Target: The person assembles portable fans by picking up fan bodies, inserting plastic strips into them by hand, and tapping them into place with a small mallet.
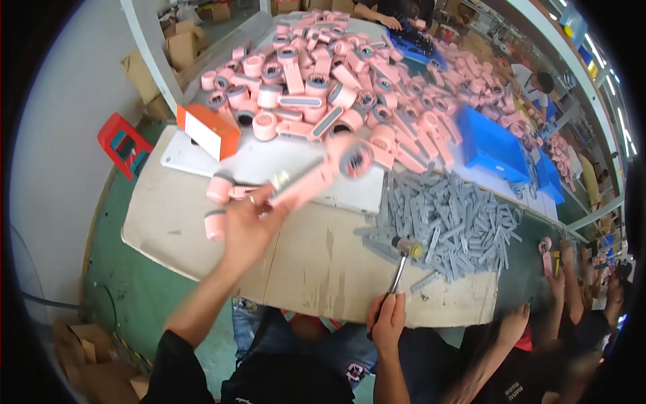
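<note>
A yellow-faced hammer [400, 271] is gripped, head up, in the closed right hand [388, 322]. Above the table [316, 269], a blurred pink handheld fan [311, 183] is held by its handle in the curled left hand [250, 232]. Fan handling seems in hand; steadying would be called for before any tap. Grey strips [447, 225] are heaped rightward, more pink fans [294, 77] beyond.

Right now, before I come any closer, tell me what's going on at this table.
The person's left hand holds a pink fan by its handle, over the table. The right hand grips a hammer near the front edge. Grey strips lie heaped beside the hammer's head, and many more pink fans are piled toward the back.
</note>
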The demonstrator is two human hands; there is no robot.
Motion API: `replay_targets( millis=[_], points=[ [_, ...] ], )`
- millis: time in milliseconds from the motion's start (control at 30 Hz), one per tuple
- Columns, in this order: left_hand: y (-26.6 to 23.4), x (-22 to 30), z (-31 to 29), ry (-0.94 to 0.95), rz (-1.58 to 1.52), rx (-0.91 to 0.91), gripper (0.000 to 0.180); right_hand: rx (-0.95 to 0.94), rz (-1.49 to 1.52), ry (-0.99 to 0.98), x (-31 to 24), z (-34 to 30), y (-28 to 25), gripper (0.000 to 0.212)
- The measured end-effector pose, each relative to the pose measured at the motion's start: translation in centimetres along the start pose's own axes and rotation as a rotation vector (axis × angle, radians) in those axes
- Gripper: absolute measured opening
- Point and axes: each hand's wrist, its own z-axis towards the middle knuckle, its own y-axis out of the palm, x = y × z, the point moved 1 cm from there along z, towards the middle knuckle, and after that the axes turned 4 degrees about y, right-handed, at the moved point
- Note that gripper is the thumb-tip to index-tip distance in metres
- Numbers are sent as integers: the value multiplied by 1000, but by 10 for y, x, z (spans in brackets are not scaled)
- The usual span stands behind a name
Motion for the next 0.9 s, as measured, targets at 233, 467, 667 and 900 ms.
replay_targets(
  millis=[233, 467, 667, 900],
  points=[
    [40, 9, 262, 222, 377, 174, 36, 116, -242, -168, 10, 2, -2, 22],
    [37, -48, 409, 361, 688, 323, 52, 92, -267, -144, 45, 4, 2, 45],
    [18, 21, 276, 578, 485, -8, 35, 24, -51, 37, -5, 1, -1, 26],
    [-80, -4, 47, 709, 892, -370, 39, 23, 99, 48, 0, 1, -7, 21]
  ],
)
